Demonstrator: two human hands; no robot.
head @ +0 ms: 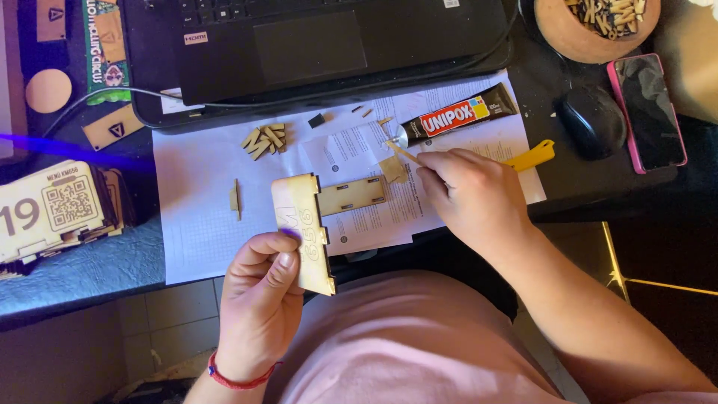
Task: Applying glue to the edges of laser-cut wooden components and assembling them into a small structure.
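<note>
Your left hand [262, 299] pinches the wooden panel [307, 232] upright at the desk edge, face exposed | right hand [467, 194] grips a thin stick [402, 152], tip by the glue tube [456, 116] | small wood pieces [265, 139] lie ready on paper [202, 217].

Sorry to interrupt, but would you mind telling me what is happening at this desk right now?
A person sits at a desk, gluing small wooden parts. The left hand holds a flat wooden panel upright over white paper sheets. The right hand holds a thin wooden stick, its tip by the mouth of a glue tube. A slotted wooden strip lies beside the panel, and a pile of small wooden pieces sits near the laptop.
</note>
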